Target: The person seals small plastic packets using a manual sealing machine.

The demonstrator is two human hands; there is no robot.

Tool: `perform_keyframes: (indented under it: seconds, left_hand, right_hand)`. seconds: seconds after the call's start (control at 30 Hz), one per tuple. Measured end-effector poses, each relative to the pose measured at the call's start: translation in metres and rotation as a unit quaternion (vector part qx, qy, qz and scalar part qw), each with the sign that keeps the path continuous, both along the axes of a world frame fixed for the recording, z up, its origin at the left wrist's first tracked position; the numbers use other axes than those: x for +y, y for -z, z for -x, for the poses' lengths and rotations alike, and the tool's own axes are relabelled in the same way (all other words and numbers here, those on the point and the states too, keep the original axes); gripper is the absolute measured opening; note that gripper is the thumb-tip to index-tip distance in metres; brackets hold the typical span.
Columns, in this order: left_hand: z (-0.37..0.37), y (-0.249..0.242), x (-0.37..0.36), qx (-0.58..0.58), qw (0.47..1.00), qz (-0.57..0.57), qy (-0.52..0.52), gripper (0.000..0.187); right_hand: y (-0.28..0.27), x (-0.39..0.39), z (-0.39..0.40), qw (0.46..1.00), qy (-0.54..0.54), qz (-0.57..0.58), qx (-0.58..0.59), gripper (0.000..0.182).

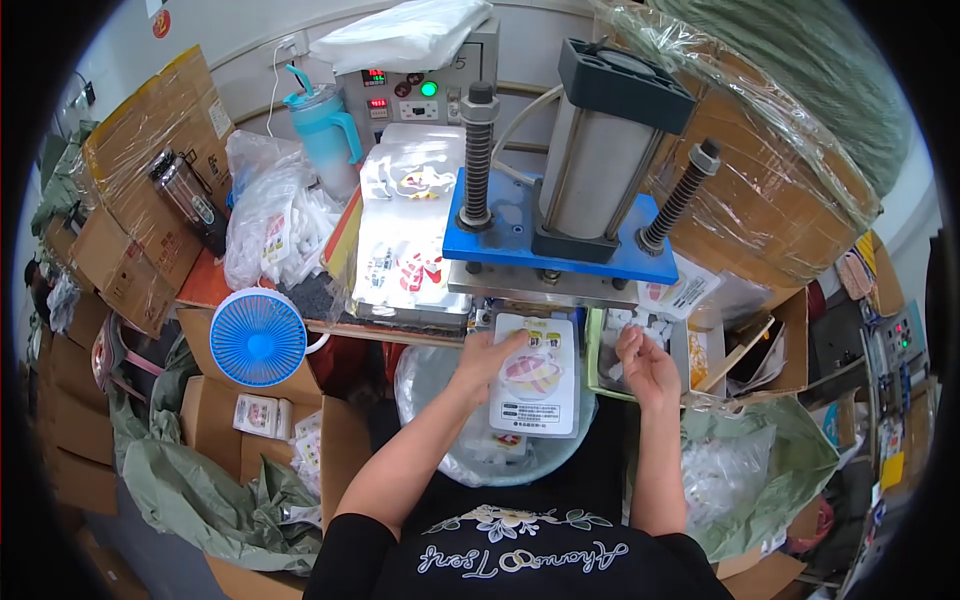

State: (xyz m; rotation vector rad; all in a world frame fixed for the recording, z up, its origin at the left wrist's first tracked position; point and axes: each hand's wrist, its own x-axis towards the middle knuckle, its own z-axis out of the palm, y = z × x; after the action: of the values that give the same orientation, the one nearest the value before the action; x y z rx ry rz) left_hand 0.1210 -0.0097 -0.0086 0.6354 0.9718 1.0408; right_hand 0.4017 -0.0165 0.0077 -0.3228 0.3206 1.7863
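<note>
My left hand (485, 362) grips the left edge of a flat printed plastic pouch (535, 400), white with pictures and text, with the thumb on its front. The pouch stands nearly upright under the blue-plated press (520, 225), above a round tub (420, 400) lined with clear plastic. My right hand (648, 368) is held palm up over the front of a green tray (593, 350) of small white pieces (655, 328). Its fingers are curled and the fingertips pinched together; anything between them is too small to make out.
Left of the press lies a stack of printed pouches (410, 270). A blue fan (257, 338), a light-blue tumbler (322, 130) and a bag of white pieces (285, 225) stand farther left. Behind is a control box (425, 85). Cardboard boxes (345, 450) flank me.
</note>
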Motion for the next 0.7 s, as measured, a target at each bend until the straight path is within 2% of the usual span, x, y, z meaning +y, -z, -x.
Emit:
perform_keyframes:
  seconds: [0.07, 0.1, 0.13, 0.17, 0.2, 0.23, 0.27, 0.33, 0.37, 0.43, 0.47, 0.5, 0.57, 0.6, 0.7]
  left_hand:
    - [0.012, 0.000, 0.001, 0.041, 0.999, -0.002, 0.009, 0.029]
    - [0.026, -0.011, 0.006, 0.180, 0.980, -0.059, 0.060, 0.034]
    - [0.040, -0.022, 0.011, 0.314, 0.936, -0.116, 0.111, 0.040]
    - [0.052, -0.030, 0.015, 0.321, 0.934, -0.112, 0.111, 0.040]
    - [0.064, -0.037, 0.017, 0.445, 0.881, -0.160, 0.004, 0.048]
    - [0.074, -0.041, 0.017, 0.555, 0.800, -0.204, -0.103, 0.056]
    - [0.083, -0.030, 0.017, 0.562, 0.795, -0.202, -0.104, 0.056]
    - [0.098, 0.004, 0.011, 0.714, 0.569, -0.392, -0.110, 0.067]
    - [0.097, 0.007, -0.002, 0.687, 0.612, -0.385, -0.081, 0.064]
    - [0.106, 0.006, -0.011, 0.687, 0.623, -0.363, -0.089, 0.050]
    - [0.113, 0.005, -0.011, 0.637, 0.667, -0.365, -0.125, 0.035]
    - [0.117, -0.005, -0.014, 0.649, 0.644, -0.373, -0.155, 0.020]
    - [0.118, -0.023, -0.022, 0.568, 0.714, -0.368, -0.179, 0.013]
    - [0.109, -0.037, -0.029, 0.514, 0.748, -0.375, -0.189, 0.008]
    - [0.084, -0.049, -0.054, 0.349, 0.893, -0.267, -0.101, 0.008]
  right_hand:
    - [0.014, -0.003, -0.001, 0.991, -0.062, -0.106, 0.046, 0.025]
    - [0.017, -0.004, -0.002, 0.992, -0.061, -0.101, 0.050, 0.025]
    - [0.018, -0.004, -0.002, 0.992, -0.048, -0.111, -0.037, 0.026]
    - [0.018, -0.003, -0.001, 0.984, -0.036, -0.121, -0.122, 0.027]
    - [0.019, -0.003, -0.001, 0.976, -0.034, -0.132, -0.172, 0.028]
    - [0.020, -0.003, 0.001, 0.977, -0.037, -0.131, -0.165, 0.028]
    - [0.019, -0.004, 0.003, 0.965, -0.031, -0.132, -0.223, 0.027]
    - [0.006, -0.008, 0.011, 0.940, -0.035, -0.148, -0.305, 0.025]
    - [0.002, -0.008, 0.013, 0.942, -0.035, -0.152, -0.298, 0.025]
    - [-0.006, -0.013, 0.018, 0.891, -0.040, -0.148, -0.428, 0.025]
    - [-0.011, -0.016, 0.022, 0.865, -0.037, -0.149, -0.478, 0.024]
    - [-0.009, -0.017, 0.024, 0.865, -0.037, -0.142, -0.479, 0.024]
    - [-0.007, -0.020, 0.025, 0.771, -0.021, -0.139, -0.621, 0.022]
    - [-0.010, -0.022, 0.029, 0.741, -0.010, -0.143, -0.656, 0.019]
    - [-0.013, -0.025, 0.042, 0.664, 0.009, -0.196, -0.721, 0.020]
